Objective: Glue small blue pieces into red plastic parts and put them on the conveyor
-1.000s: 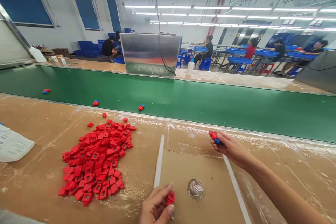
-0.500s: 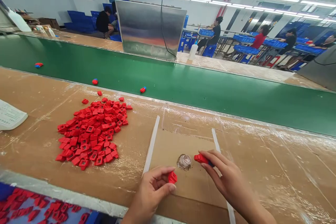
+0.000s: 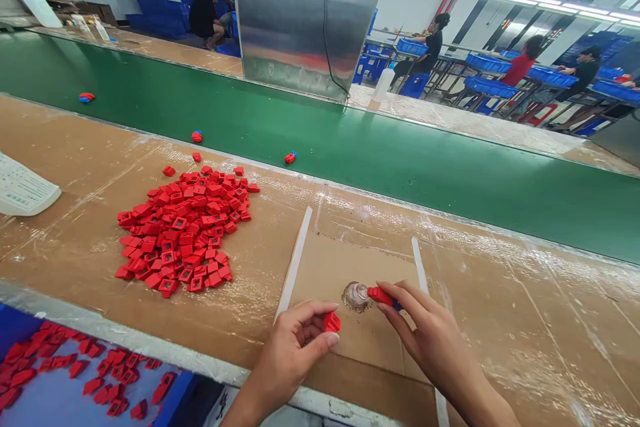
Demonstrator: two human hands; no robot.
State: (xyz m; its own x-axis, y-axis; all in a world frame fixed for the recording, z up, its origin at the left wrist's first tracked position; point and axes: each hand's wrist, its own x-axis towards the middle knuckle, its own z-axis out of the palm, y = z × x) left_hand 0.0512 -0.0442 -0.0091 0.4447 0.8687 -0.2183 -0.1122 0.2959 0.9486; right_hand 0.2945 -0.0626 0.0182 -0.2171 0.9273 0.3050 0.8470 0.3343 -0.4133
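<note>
Pinching fingers of the left hand [image 3: 285,363] hold a red plastic piece [image 3: 331,321]; the right hand [image 3: 430,327] grips a red-and-blue part [image 3: 380,295] just beside a clear round dab [image 3: 356,296].
Fingers hide most of the part's blue end. The dab's substance is hard to make out on the cardboard sheet [image 3: 365,340]. A heap of red pieces [image 3: 183,230] lies left.

Loose pile of red plastic parts [image 3: 180,230], many with dark square centres. Red part [image 3: 331,321] in left hand [image 3: 287,363]; red-and-blue part [image 3: 383,296] in right hand [image 3: 430,327], mostly red, blue end. Green conveyor belt [image 3: 350,147]. Tan cardboard sheet [image 3: 350,327] with brown specks, white strips [image 3: 295,263] on its left edge. Blue tray [image 3: 45,380] at lower left, red parts on it. Steel panel [image 3: 300,27] shows a red-orange band (just a reflection). Co-worker's shirt [image 3: 520,70] red, crates [image 3: 490,85] blue.
</note>
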